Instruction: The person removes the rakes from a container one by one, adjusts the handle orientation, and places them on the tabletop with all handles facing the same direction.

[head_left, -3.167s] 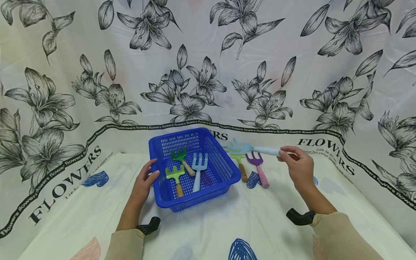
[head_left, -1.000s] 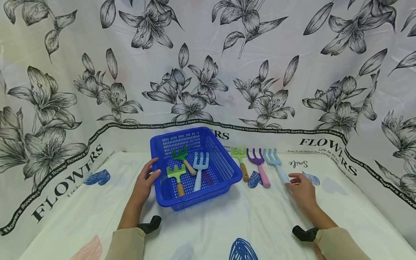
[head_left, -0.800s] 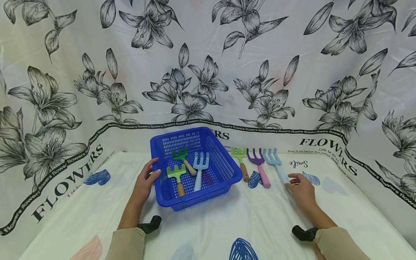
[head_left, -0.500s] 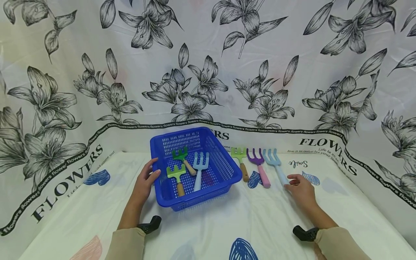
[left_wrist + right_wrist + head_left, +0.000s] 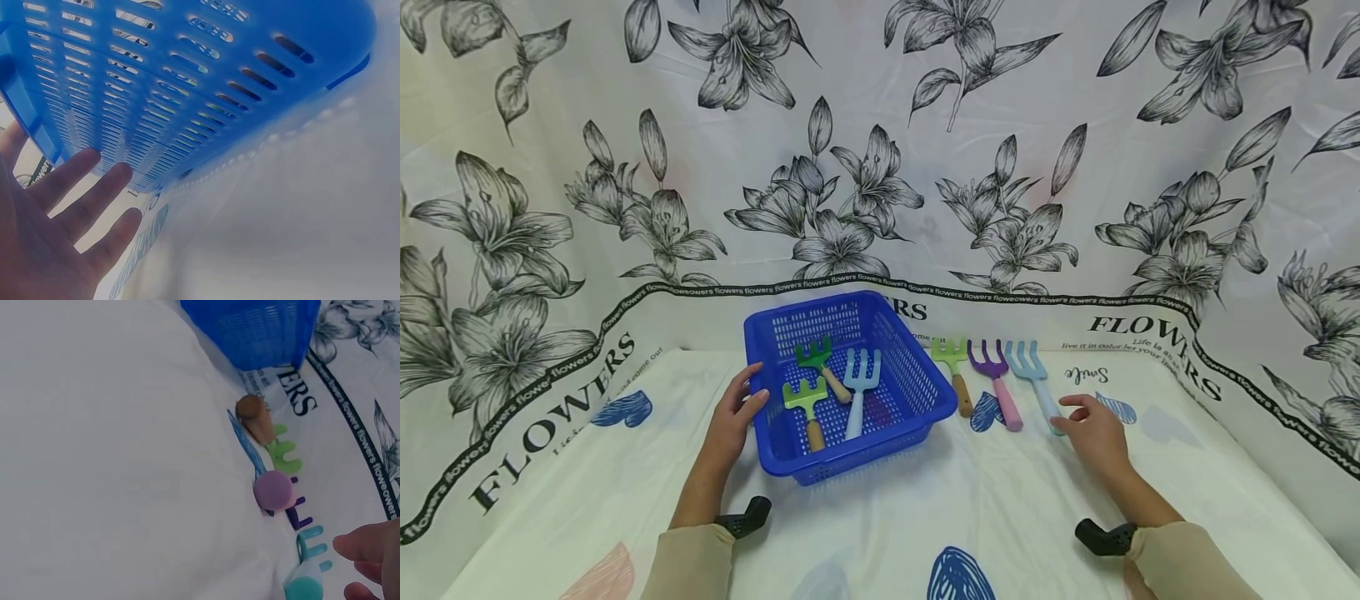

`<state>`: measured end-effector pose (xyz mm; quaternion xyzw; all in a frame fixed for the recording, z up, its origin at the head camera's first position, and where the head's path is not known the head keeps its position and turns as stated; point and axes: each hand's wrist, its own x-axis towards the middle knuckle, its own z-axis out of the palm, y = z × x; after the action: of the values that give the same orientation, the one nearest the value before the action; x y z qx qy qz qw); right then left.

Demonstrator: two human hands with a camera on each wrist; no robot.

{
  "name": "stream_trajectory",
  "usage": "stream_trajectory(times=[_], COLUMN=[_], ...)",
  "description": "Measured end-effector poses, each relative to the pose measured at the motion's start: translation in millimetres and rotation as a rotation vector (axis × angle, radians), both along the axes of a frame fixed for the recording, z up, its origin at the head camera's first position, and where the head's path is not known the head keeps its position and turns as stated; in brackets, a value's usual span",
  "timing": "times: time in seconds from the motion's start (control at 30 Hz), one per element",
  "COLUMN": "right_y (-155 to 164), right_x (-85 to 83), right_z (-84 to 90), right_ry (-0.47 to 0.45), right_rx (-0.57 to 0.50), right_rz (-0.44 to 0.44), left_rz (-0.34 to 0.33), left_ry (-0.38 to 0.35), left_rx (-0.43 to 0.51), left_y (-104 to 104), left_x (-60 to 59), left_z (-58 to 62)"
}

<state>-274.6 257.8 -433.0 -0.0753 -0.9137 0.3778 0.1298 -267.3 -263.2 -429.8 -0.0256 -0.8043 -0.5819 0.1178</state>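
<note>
On the left, my left hand (image 5: 732, 417) holds the left rim of a blue plastic basket (image 5: 850, 462), thumb over the rim; in the left wrist view several fingers (image 5: 94, 200) extend along the outside wall. Inside lie a dark green hand fork (image 5: 814, 355), a light green hand fork (image 5: 806, 396) and a light blue hand fork (image 5: 861, 379). My right hand (image 5: 1093, 433) hovers at the handle end of another light blue hand fork (image 5: 1037, 375) on the cloth. In the right wrist view, the thumb (image 5: 362, 544) is apart from that fork.
Left of that fork, a purple hand fork with pink handle (image 5: 1000, 387) and a light green hand fork with brown handle (image 5: 955, 375) lie side by side, right of the basket. White cloth (image 5: 850, 533) covers the table; a flower-printed curtain (image 5: 925, 250) rises behind.
My right hand has lowered the light blue hand fork onto the cloth beside the purple one, then let go of its handle. The left hand and basket stay put.
</note>
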Motion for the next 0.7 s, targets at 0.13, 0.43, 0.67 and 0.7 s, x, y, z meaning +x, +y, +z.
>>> stream_trajectory(times=[0.13, 0.43, 0.67, 0.7], right_y=[-7.3, -32.3, -52.5, -54.9], right_x=[0.4, -1.1, -1.2, -1.3], right_z=[4.7, 25.3, 40.5, 41.8], right_ry=[-0.013, 0.038, 0.037, 0.038], right_rx=[0.003, -0.024, -0.086, -0.095], right_rz=[-0.007, 0.017, 0.086, 0.098], left_rz=[0.005, -0.007, 0.006, 0.007], left_ry=[-0.009, -0.004, -0.007, -0.007], left_rx=[-0.004, 0.005, -0.005, -0.006], left_y=[-0.7, 0.5, 0.3, 0.1], left_x=[-0.7, 0.0, -0.1, -0.2], left_z=[-1.2, 2.0, 0.9, 0.7])
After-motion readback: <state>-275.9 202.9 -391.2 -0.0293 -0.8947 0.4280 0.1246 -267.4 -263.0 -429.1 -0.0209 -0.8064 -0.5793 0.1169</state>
